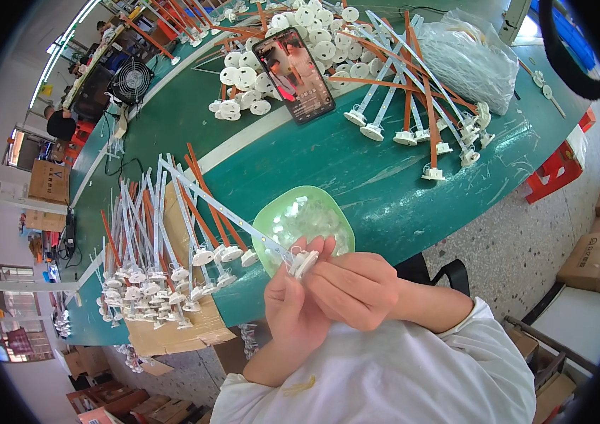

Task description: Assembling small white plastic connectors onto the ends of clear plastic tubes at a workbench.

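My left hand [291, 311] is closed around the end of an LED strip [223, 213], a narrow white strip with a round white base [304, 264]. The strip slants up and away to the left from my fingers. Against that base, the bent fingers of my right hand [356, 288] are pinched together; whatever lies between their tips is hidden. Just beyond both hands sits a light green bowl [266, 210] with small clear pieces [307, 218] in it, its near edge partly covered by my fingers.
Many similar strips [146, 240] lie bunched at left, partly on flattened cardboard [172, 328]. More strips [413, 92] spread at the far right beside a clear plastic bag [466, 60]. A phone [294, 75] leans against piled white discs [247, 78]. A red stool [556, 173] stands right of the green table [413, 205].
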`<action>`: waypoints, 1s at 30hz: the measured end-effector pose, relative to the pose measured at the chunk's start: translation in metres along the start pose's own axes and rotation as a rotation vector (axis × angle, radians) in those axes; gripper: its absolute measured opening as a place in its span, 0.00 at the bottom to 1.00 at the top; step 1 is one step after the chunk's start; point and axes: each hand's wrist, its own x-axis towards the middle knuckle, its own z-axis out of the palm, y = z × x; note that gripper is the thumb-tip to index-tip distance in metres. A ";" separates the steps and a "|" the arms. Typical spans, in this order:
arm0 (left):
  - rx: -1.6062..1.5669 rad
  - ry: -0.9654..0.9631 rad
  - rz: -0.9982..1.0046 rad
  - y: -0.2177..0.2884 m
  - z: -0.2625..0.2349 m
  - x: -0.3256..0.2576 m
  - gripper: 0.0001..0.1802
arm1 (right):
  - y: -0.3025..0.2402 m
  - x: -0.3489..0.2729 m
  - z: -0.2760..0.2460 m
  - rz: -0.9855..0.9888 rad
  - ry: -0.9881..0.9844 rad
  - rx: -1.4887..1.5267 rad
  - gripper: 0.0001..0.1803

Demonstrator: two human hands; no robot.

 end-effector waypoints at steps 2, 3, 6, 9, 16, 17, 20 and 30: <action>0.027 0.010 0.016 -0.002 -0.001 -0.001 0.28 | 0.000 -0.001 0.002 -0.006 -0.004 0.002 0.09; 0.025 0.010 0.014 -0.003 -0.001 -0.001 0.28 | -0.001 -0.002 0.002 0.018 -0.011 -0.010 0.09; 0.121 0.018 0.009 -0.001 -0.005 0.001 0.28 | -0.002 -0.008 0.005 0.052 -0.038 -0.012 0.09; 0.089 0.033 -0.023 0.001 -0.006 0.002 0.27 | 0.003 -0.006 0.004 0.034 -0.035 -0.009 0.10; 0.070 0.026 0.026 -0.003 -0.004 0.001 0.27 | 0.002 -0.010 0.003 0.010 -0.029 -0.018 0.08; 0.115 0.047 0.019 -0.005 -0.003 0.001 0.27 | 0.000 -0.009 0.002 0.012 -0.031 -0.018 0.08; 0.099 0.064 0.014 -0.008 -0.005 0.005 0.27 | -0.001 -0.009 0.002 0.041 -0.057 -0.030 0.10; -0.091 -0.052 -0.021 0.000 -0.011 0.002 0.34 | 0.007 -0.005 0.000 -0.038 -0.018 0.025 0.13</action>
